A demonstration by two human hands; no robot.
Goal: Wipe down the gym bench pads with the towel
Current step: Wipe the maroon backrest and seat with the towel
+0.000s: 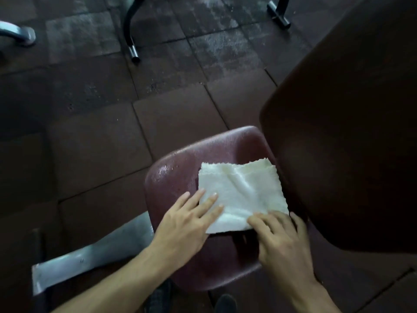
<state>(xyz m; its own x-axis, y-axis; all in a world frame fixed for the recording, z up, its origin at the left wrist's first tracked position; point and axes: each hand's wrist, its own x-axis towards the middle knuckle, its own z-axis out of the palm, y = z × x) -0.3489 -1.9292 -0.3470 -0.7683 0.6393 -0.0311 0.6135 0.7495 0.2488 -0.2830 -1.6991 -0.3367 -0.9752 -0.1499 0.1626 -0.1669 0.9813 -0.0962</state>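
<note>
While the fingers (pixel 208 201) of the left hand (pixel 185 222) lie spread and flat across the near-left corner of the white towel (pixel 241 195), those of the right hand (pixel 279 238) are curled, knuckles up, pressing the towel's near-right edge; whether they pinch the cloth or only bear down on it cannot be told. Neither hand closes around anything visibly. Towel folded to a rough square, lying flat on the maroon seat pad (pixel 178 175), toward its right side, far-right edge just beside the dark backrest pad (pixel 343 143). Seat pad surface glossy, speckled with droplets or glare at its left rim. Backrest pad rises tilted, filling the right of the view, mostly in shadow. Both forearms bare, entering from the bottom edge. Under the seat pad, a flat grey metal frame foot (pixel 90 260) runs out to the left over the floor. Dark rubber floor tiles (pixel 158 75) all round, paler scuffed patches farther off. Black tube leg with chrome tip (pixel 134 50) at top centre; another grey frame end (pixel 20 35) at top left. Dark shoes (pixel 225 303) barely visible at the bottom edge.
</note>
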